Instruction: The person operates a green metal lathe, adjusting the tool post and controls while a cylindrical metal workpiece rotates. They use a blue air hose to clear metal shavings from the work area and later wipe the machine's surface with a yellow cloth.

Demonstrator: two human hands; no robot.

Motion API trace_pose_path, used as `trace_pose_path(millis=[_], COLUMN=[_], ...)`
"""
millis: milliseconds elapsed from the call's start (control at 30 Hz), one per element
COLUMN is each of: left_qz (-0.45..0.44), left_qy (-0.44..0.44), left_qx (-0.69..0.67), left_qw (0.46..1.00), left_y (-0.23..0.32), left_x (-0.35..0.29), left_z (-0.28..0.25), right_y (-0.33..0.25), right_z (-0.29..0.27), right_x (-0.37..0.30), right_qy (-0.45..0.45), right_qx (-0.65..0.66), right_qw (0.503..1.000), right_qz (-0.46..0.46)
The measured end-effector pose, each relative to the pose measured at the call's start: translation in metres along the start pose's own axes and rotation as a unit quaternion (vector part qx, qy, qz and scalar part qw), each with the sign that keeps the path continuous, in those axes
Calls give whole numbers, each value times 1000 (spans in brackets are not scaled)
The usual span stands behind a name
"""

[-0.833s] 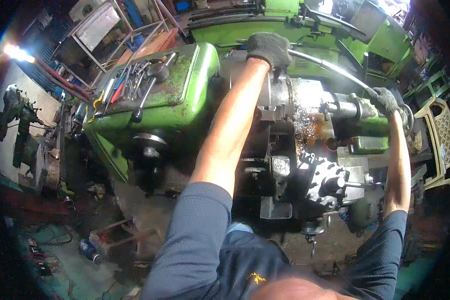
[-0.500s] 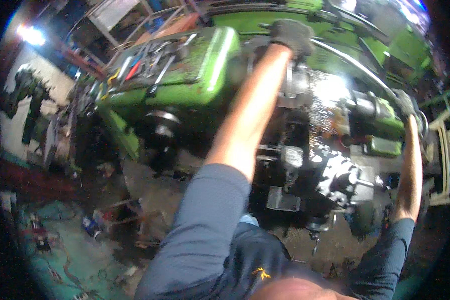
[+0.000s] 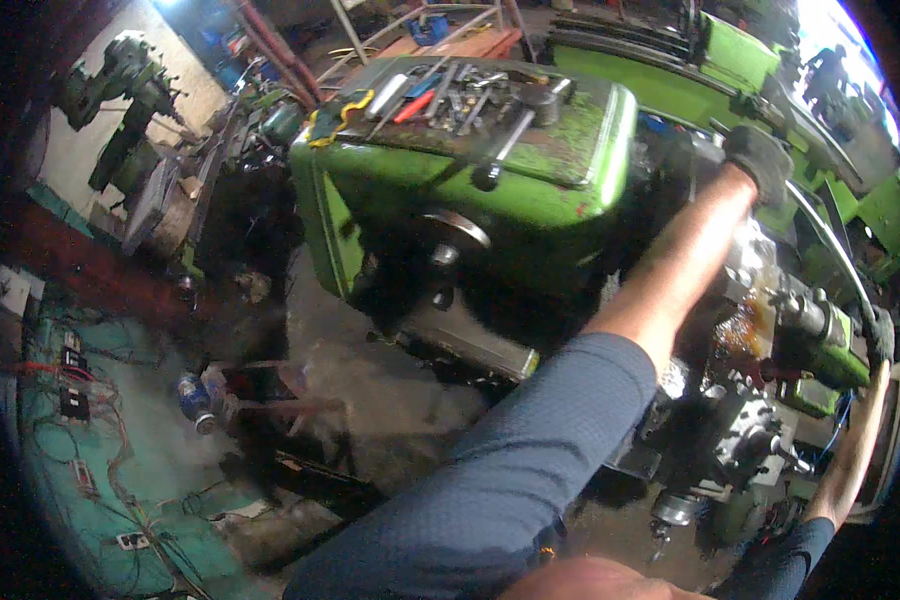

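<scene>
A long bright metal bar (image 3: 832, 235) runs between my hands above a green lathe (image 3: 560, 200). My left hand (image 3: 760, 165), in a dark grey glove, is closed around the bar near its far left end, beside the lathe's chuck area, which my arm partly hides. At the bar's near right end, my gloved right hand (image 3: 880, 335) is closed on it next to the green tailstock (image 3: 838, 360). Shiny metal chips and brownish fluid lie on the bed (image 3: 745, 325) below. Nearer to me sits the carriage with its tool post (image 3: 740, 440).
Several hand tools (image 3: 460, 95) lie on the headstock top, with a black-knobbed lever (image 3: 510, 140) at its front. A round handwheel-like disc (image 3: 452, 232) projects below. Cables cross a green board (image 3: 100, 460) at lower left, near a blue can (image 3: 195, 400). Another green machine (image 3: 650, 80) stands behind.
My view has turned left, so the lathe and both hands appear farther right and lower. Both hands stay closed on the bar.
</scene>
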State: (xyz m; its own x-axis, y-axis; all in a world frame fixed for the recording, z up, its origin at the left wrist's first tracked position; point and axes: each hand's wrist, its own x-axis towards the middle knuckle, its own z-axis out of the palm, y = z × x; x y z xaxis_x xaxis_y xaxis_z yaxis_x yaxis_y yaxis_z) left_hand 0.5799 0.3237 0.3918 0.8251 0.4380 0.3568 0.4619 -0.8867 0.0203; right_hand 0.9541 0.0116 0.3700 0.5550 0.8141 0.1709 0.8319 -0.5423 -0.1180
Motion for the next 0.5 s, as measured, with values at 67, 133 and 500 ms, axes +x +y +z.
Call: trace_pose_path(millis=[67, 133, 500], left_qz=[13, 39, 115], left_qy=[21, 36, 135], left_qx=[-3, -10, -5], left_qw=[1000, 999, 984], left_y=[2, -3, -17], left_x=[-4, -9, -1], left_z=[3, -3, 23], right_y=[19, 38, 25], right_z=[6, 11, 4], right_x=[4, 5, -88], right_qy=[-12, 19, 26], right_qx=[-2, 49, -5], right_qw=[999, 997, 993], right_qz=[34, 49, 117])
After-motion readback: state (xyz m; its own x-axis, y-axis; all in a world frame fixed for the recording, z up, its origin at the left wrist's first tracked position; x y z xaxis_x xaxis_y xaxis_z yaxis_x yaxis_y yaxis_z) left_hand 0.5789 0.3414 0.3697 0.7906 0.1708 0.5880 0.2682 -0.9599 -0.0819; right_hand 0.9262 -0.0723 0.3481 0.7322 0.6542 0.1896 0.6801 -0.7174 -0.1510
